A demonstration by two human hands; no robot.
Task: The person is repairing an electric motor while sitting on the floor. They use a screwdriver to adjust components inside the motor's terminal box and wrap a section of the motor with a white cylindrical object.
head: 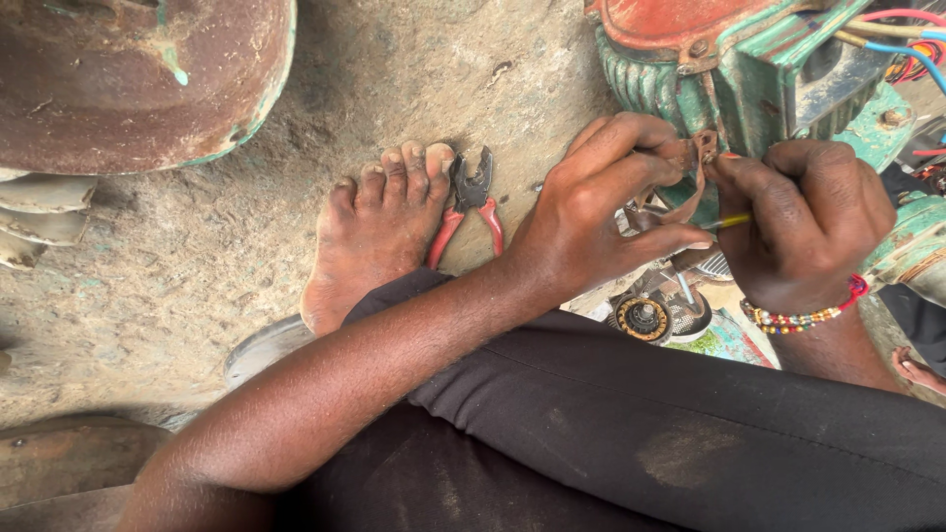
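Head view: the left hand (601, 212) pinches a thin rusty brown metal strip (690, 182) between thumb and fingertips, holding it steady against the ribbed green cast-metal motor housing (749, 79), so the other hand can work on it. The right hand (808, 222), with a beaded bracelet (803, 315) at the wrist, has its grip pressed together around a slim yellow-handled tool (729, 223) whose tip points at the strip. Red-handled pliers (471, 202) lie on the dirt floor (197, 256), touching the toes of a bare foot (379, 232), within easy reach. A round metal bearing (643, 318) sits below the hands, beside the black-trousered leg (690, 424).
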